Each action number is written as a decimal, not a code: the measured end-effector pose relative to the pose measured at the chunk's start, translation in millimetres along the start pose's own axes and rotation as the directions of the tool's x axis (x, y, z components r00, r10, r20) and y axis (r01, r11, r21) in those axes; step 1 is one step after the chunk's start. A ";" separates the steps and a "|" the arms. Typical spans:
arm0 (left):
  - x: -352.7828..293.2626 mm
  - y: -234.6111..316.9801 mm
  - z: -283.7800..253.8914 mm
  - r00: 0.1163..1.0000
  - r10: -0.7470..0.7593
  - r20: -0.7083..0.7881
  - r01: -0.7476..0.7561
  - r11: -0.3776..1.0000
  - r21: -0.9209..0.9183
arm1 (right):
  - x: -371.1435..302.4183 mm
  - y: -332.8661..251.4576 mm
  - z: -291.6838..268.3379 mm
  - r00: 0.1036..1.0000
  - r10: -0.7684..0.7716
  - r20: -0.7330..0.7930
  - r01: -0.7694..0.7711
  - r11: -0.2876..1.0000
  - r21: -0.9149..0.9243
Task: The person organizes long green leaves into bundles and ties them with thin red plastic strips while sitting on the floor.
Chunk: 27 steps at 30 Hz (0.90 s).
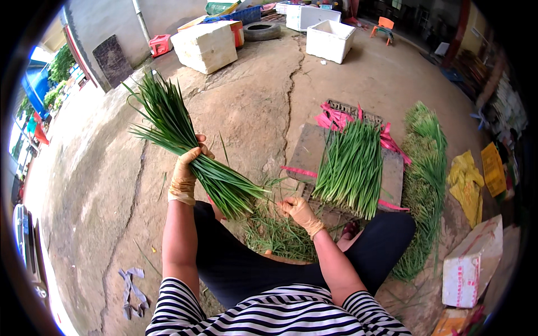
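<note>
My left hand [186, 168], in a thin tan glove, is closed around the middle of a thick bunch of green chives [162, 109]. The leafy tips fan out to the upper left, and the stem ends point down to the right. Just beside those ends, my gloved right hand [300, 213] is pinched; anything between its fingertips is too small to make out. To the right, another stack of chives [350, 165] lies on a grey board [305, 148] with pink ribbons [334, 116] under it. Loose green trimmings [280, 235] are scattered on the ground below my hands.
A long heap of chives [423, 162] runs along the right side. Past it lie a yellow cloth [466, 185] and a cardboard box [473, 263]. White foam boxes [206, 47] and a tyre [262, 31] stand far off. Grey strips [133, 291] lie at lower left.
</note>
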<state>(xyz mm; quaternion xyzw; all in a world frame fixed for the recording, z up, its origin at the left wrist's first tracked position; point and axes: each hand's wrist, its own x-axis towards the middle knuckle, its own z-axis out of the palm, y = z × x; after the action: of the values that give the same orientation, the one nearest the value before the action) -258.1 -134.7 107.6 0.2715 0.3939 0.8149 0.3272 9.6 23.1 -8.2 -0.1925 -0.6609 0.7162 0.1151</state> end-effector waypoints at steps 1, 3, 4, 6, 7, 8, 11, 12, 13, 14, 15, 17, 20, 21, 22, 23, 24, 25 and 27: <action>-4.2 4.2 -7.3 1.000 -0.001 -0.009 0.001 1.000 0.011 | -4.2 5.3 -2.6 0.992 0.121 -0.017 -0.117 0.902 -0.415; -3.2 8.0 -4.8 1.000 0.005 -0.004 -0.005 1.000 0.014 | -17.8 43.1 -21.4 0.936 0.344 -0.078 -0.218 0.389 -0.895; 3.8 3.3 7.4 1.000 0.007 0.015 -0.007 1.000 0.006 | -18.8 72.7 -36.1 0.874 0.470 -0.119 -0.200 0.126 -0.972; -2.5 4.1 4.4 1.000 0.004 0.008 -0.004 1.000 -0.015 | -14.4 66.2 -27.8 0.976 0.201 -0.088 -0.163 0.392 -0.905; -2.4 6.2 3.2 1.000 -0.001 0.028 0.002 1.000 -0.008 | -12.9 62.6 -24.5 0.993 0.060 -0.099 -0.115 0.513 -0.851; -4.9 4.9 2.7 0.999 -0.011 0.045 0.012 1.000 -0.008 | -4.8 43.7 -19.9 0.981 0.098 -0.165 -0.189 0.640 -0.745; -8.2 1.5 19.9 0.992 -0.122 0.025 0.121 0.992 0.020 | 10.2 -22.9 -4.4 0.962 -0.032 -0.270 -0.030 0.974 -0.222; -7.6 -1.5 24.5 0.987 -0.156 0.038 0.155 0.988 0.029 | 9.0 -44.9 4.6 0.943 -0.169 -0.285 0.118 0.975 -0.188; -5.6 -9.4 23.9 0.982 -0.188 0.002 0.188 0.982 0.007 | 6.2 -67.4 15.6 0.904 -0.300 -0.304 0.264 0.952 -0.155; -2.1 -14.1 21.6 0.974 -0.225 0.002 0.225 0.974 0.000 | 0.9 -84.8 23.8 0.847 -0.420 -0.325 0.402 0.907 -0.125; -1.2 -15.7 23.0 0.968 -0.246 -0.043 0.246 0.969 0.015 | -4.3 -94.9 28.4 0.858 -0.450 -0.247 0.420 0.892 -0.166; -1.8 -19.2 27.3 0.956 -0.269 -0.120 0.275 0.961 0.032 | -14.2 -121.1 40.0 0.877 -0.479 -0.036 0.432 0.819 -0.378; 4.9 -35.1 34.1 0.946 -0.253 -0.202 0.275 0.957 0.094 | 5.1 -124.2 70.1 0.687 -0.723 0.077 0.476 0.367 -0.799; 5.3 -37.6 39.2 0.949 -0.239 -0.208 0.264 0.959 0.104 | 14.2 -120.6 76.5 0.673 -0.735 0.084 0.443 0.310 -0.841; 6.1 -42.7 41.4 0.950 -0.238 -0.201 0.259 0.962 0.085 | 22.8 -115.0 79.6 0.660 -0.746 0.091 0.406 0.252 -0.878; 4.0 -42.3 45.9 0.944 -0.249 -0.214 0.272 0.958 0.086 | 28.7 -112.8 82.3 0.690 -0.719 0.084 0.384 0.265 -0.884; 3.6 -41.1 50.5 0.939 -0.261 -0.226 0.286 0.954 0.087 | 30.8 -110.9 81.7 0.709 -0.703 0.059 0.386 0.317 -0.866; 5.5 -40.4 52.1 0.941 -0.259 -0.219 0.285 0.954 0.096 | 32.1 -109.5 79.8 0.728 -0.685 0.034 0.386 0.368 -0.846; 2.2 -37.8 45.6 0.935 -0.250 -0.253 0.282 0.954 0.102 | 24.5 -112.5 81.5 0.837 -0.547 -0.018 0.391 0.619 -0.681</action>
<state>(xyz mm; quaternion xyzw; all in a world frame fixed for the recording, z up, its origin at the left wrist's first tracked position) -215.5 -93.9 101.7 0.1381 0.5181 0.7607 0.3659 -57.5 -28.9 104.5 -0.1189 -0.8771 0.3572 0.2981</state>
